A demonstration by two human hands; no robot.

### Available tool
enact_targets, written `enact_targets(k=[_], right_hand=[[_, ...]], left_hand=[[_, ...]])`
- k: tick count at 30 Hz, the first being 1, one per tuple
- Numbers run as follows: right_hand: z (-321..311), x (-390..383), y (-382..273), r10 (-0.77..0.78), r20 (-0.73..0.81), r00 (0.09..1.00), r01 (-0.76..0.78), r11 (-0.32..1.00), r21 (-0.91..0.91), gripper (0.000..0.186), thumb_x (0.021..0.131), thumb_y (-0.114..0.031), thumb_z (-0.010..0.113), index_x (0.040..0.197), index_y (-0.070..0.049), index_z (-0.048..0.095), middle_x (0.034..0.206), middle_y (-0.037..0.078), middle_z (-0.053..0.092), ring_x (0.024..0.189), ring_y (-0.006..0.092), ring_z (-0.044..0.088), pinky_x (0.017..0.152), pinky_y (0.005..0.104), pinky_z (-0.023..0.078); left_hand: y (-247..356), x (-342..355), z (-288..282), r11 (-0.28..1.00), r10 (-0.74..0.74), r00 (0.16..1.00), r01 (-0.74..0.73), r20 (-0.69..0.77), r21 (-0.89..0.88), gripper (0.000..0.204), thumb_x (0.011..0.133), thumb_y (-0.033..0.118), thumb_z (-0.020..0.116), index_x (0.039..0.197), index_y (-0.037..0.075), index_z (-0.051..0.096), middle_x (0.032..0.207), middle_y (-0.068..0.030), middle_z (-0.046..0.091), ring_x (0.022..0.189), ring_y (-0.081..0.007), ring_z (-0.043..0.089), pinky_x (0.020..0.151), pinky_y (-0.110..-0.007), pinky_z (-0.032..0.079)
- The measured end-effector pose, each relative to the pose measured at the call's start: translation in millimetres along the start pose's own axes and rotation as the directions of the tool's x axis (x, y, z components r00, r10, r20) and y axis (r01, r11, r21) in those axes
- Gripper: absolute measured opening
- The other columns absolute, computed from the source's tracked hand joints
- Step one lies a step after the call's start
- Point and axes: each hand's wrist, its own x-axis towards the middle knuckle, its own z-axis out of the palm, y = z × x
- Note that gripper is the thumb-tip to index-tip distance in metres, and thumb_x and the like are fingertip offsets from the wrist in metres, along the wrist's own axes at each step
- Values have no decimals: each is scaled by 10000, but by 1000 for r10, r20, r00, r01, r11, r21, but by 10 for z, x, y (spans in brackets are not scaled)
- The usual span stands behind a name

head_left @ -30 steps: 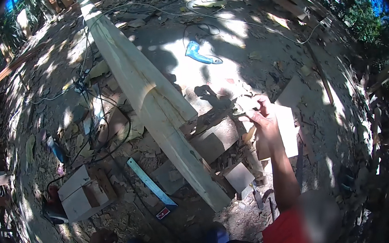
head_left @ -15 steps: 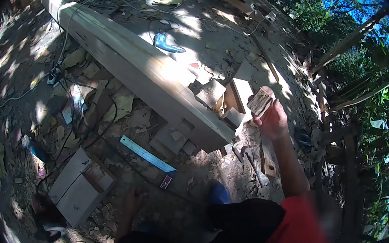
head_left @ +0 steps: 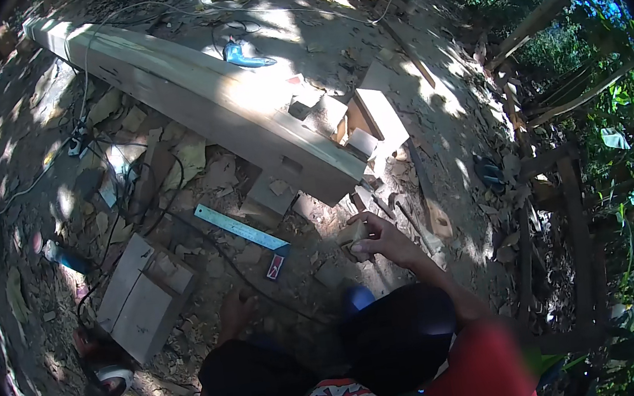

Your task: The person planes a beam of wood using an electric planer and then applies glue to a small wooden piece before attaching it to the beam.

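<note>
My right hand (head_left: 387, 242) grips a small wooden block (head_left: 351, 236) between thumb and fingers, low over the ground in front of the beam's near end. Deep shade covers my left hand (head_left: 238, 313), which hangs by my left knee; how its fingers lie is unclear. A long squared timber beam (head_left: 203, 93) with a mortise cut near its end runs from the far left toward my right hand. Between my hands lies a steel try square (head_left: 238, 229) with a red-and-white mark at its handle.
A large wooden block (head_left: 137, 300) with a dark line sits at left, beside a corded power tool (head_left: 111, 378). Beyond the beam lies a blue tool (head_left: 244, 54). Offcuts (head_left: 378, 117) and a long hand tool (head_left: 421, 231) lie at right. Cords (head_left: 205, 246) cross the leaf-strewn ground.
My right hand has come down and inward with the wooden block, from beside the offcuts to low before the beam's end. The view has shifted; my left hand stays near my knee.
</note>
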Motion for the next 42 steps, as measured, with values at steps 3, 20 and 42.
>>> enact_targets(k=[3,20,42], right_hand=[[85,-57,457,134,-39,990,-138,982,-132,610,896,-370,793,1360,-46,568,672,29,590,525,102,566,482,264,446],[-477,355,2566,234,-300,925,-180,964,196,724,862,-511,790,1283,20,536,829,53,625,595,102,555,520,266,480],[41,-404,2467,353,-304,885,-297,930,217,626,928,-348,728,1414,-22,509,1170,130,674,903,199,688,783,356,558]], left_hand=[[-139,-22,-46,1000,-31,999,31,38,-4,424,878,375,737,1101,20,680,846,-124,693,789,-216,672,743,-375,507],[2013,-50,-1161,949,-313,861,297,401,102,287,940,336,728,958,69,625,837,35,594,782,-58,573,701,-257,477],[1704,925,1638,914,-289,842,384,455,-132,528,980,500,625,943,-17,727,810,-24,686,699,-94,631,616,-277,496]])
